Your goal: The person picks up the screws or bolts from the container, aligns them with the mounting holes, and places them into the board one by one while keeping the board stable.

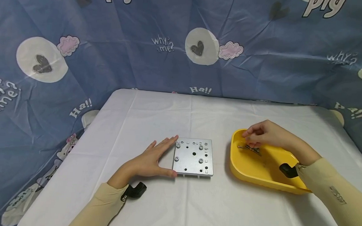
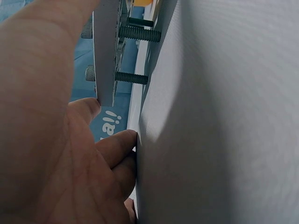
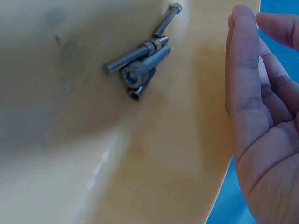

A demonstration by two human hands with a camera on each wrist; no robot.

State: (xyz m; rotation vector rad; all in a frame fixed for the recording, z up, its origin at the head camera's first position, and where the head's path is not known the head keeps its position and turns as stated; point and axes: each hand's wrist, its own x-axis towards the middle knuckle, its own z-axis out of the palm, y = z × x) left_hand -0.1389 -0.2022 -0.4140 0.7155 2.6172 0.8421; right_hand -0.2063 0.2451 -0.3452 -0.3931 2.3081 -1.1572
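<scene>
Flanking the metal plate (image 1: 188, 163) at its 9 o'clock, the left hand (image 1: 148, 163) is spanning wide, tips meeting the 7 and 11 o'clock corners. Plate is probably weighing fairly heavy, stiff and smooth; best hold: opposite edges. At plate's 3 o'clock, the yellow tray (image 1: 268, 168) is holding loose screws (image 3: 148, 59) toward its own 10 o'clock, looking apt to roll, suiting a pinch. Right hand (image 1: 266, 133) is hovering above, fingertips close; cannot tell whether holding anything.

Says "pig", "why? me?" and "Ha!!" across the blue cloth (image 1: 158, 68).
Repeats each there; bears small dark letters on the right sleeve (image 1: 328, 189), too unclear to read.
</scene>
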